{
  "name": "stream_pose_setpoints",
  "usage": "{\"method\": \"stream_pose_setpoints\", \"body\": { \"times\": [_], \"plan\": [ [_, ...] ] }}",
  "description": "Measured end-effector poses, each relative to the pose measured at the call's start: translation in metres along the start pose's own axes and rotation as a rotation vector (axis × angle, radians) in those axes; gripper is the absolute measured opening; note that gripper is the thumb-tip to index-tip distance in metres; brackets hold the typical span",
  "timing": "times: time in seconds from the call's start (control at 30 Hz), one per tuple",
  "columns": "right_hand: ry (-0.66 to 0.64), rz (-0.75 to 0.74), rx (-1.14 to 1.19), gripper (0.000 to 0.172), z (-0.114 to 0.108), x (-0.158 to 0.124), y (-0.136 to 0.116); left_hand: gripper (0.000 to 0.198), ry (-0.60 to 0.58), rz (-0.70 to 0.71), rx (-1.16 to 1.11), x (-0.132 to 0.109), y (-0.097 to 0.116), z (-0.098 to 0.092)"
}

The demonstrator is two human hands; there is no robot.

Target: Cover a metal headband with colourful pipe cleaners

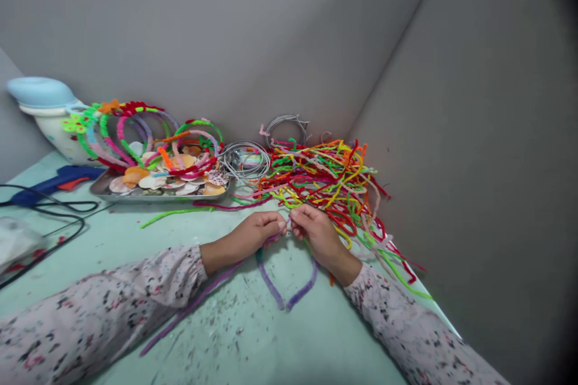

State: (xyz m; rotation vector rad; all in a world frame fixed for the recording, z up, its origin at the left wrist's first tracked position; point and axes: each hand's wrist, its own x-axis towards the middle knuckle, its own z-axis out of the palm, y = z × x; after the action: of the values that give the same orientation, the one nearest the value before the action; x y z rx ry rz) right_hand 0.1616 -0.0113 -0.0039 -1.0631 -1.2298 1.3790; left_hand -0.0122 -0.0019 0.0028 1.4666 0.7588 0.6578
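Note:
My left hand (255,233) and my right hand (316,231) meet over the pale green table (226,337), both pinched on the top ends of a purple pipe cleaner (289,298) bent into a heart-like loop that points toward me. Another long purple pipe cleaner (189,307) runs along under my left forearm. Just beyond my hands lies a big tangled heap of pipe cleaners (325,180) in red, yellow, green and orange. Both of my sleeves are light with dark speckles.
A metal tray (135,194) of shells with wrapped headbands (135,132) stands at the back left, bare wire hoops (246,159) beside it. A blue glue gun (54,183) with black cable (63,225) lies far left, near a white and blue container (45,108). Grey walls enclose the corner.

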Motion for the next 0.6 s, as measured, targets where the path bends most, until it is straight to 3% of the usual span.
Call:
{"method": "stream_pose_setpoints", "body": {
  "times": [0.3, 0.6],
  "plan": [
    [0.116, 0.079, 0.086, 0.027, 0.005, 0.002, 0.001, 0.029, 0.054, 0.063, 0.374, 0.002, 0.01, 0.001],
    [-0.045, 0.032, -0.019, 0.024, -0.007, 0.002, 0.002, 0.027, 0.162, 0.006, 0.143, 0.001, 0.003, 0.001]
  ]
}}
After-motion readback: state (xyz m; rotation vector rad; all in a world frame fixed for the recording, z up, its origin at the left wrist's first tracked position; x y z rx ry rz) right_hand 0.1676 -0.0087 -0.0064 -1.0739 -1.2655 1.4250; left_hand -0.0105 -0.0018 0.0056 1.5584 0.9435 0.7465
